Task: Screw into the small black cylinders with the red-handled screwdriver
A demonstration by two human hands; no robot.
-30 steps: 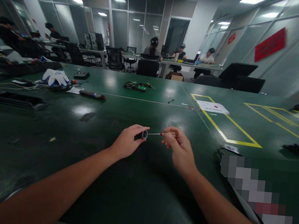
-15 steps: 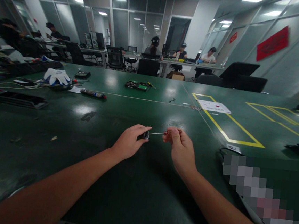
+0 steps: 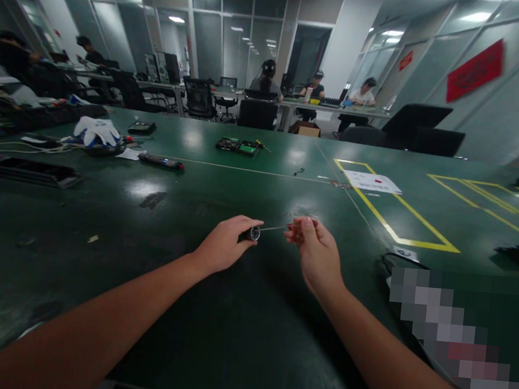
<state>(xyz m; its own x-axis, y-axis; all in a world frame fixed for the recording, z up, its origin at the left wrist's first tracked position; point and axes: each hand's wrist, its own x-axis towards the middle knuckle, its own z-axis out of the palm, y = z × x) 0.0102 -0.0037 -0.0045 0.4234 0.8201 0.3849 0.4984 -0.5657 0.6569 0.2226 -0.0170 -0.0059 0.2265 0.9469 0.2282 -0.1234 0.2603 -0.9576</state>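
Note:
My left hand (image 3: 224,243) is closed around a small dark cylinder (image 3: 255,234), whose round, hollow-looking end faces the camera. Across from it, my right hand (image 3: 319,251) pinches the reddish end of a thin metal-shafted tool (image 3: 273,228). The shaft runs leftward from the right fingers, and its tip is close to the cylinder's rim. Whether the tip touches the rim I cannot tell. Both hands are held above the green tabletop (image 3: 210,341), and most of the cylinder is hidden by the left fingers.
White gloves (image 3: 96,132), a dark pen-like tool (image 3: 160,161) and a circuit board (image 3: 239,147) lie farther back. A printed sheet (image 3: 372,181) overlaps yellow tape (image 3: 428,244) on the right. A blurred-out object (image 3: 451,338) lies by my right forearm. People sit at desks beyond.
My right hand has risen slightly, so the thin shaft now slants up more toward it. My left hand keeps the cylinder in nearly the same place.

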